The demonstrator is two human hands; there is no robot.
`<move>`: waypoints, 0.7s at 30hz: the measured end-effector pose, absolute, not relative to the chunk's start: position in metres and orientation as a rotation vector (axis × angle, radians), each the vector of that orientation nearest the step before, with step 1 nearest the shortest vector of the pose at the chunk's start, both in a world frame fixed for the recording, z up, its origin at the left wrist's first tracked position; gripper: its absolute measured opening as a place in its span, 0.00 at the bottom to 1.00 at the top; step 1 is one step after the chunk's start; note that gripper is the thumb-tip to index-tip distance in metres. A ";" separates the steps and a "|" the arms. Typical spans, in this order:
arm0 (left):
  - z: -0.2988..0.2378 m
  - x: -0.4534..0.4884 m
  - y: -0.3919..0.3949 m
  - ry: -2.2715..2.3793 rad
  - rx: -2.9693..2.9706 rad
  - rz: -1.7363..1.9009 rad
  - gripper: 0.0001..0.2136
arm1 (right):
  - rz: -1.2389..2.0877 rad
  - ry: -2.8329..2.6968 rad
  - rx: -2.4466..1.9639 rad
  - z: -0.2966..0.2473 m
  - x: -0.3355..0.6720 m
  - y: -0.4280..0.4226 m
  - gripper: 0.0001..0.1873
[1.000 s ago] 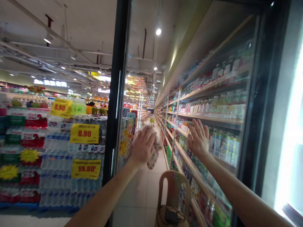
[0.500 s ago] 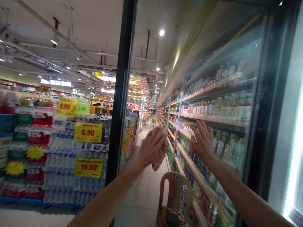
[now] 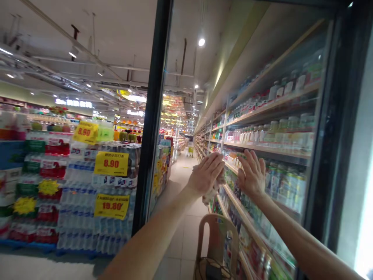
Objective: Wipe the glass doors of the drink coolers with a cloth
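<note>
A glass door (image 3: 186,116) in a dark frame stands before me, and the aisle shows through it. My left hand (image 3: 207,175) presses a crumpled, pale cleaning cloth (image 3: 210,197) to the glass, its fingers laid over the cloth. Just to the right, my right hand (image 3: 253,174) is raised at the pane with its fingers stretched out. It holds nothing. Whether its palm touches the glass I cannot tell.
Below my hands stands a beige chair (image 3: 217,237) with a black device and cable (image 3: 214,268) on its seat. Bottle-filled shelves (image 3: 268,146) line the right. Stacked drink packs (image 3: 78,202) with yellow price signs (image 3: 111,163) stand left of the dark door frame (image 3: 150,116).
My left hand has slid to the right and slightly up with the cloth, closer to my right hand. The right hand has hardly moved.
</note>
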State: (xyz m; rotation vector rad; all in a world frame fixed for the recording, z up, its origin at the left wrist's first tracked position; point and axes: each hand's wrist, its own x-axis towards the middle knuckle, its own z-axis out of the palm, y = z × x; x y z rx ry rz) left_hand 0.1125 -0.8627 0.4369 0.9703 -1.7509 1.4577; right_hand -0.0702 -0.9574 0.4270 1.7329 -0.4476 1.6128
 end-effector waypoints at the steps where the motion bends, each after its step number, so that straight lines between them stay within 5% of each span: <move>1: 0.433 0.105 -0.867 -1.780 0.954 1.425 0.21 | 1.660 -0.386 1.769 0.425 -0.064 -0.950 0.27; 6: 0.431 0.116 -0.864 -1.752 0.896 1.223 0.26 | 1.645 0.006 2.078 0.407 -0.016 -0.909 0.33; 13: 0.400 0.174 -0.823 -1.448 1.173 1.341 0.28 | 1.539 -0.339 1.910 0.401 0.034 -0.899 0.26; 18: 0.394 0.174 -0.829 -1.315 1.255 1.515 0.25 | 1.475 -0.348 1.791 0.443 0.001 -0.926 0.23; 21: 0.396 0.171 -0.831 -1.297 1.289 1.545 0.24 | 1.725 -0.699 1.665 0.481 -0.063 -0.964 0.25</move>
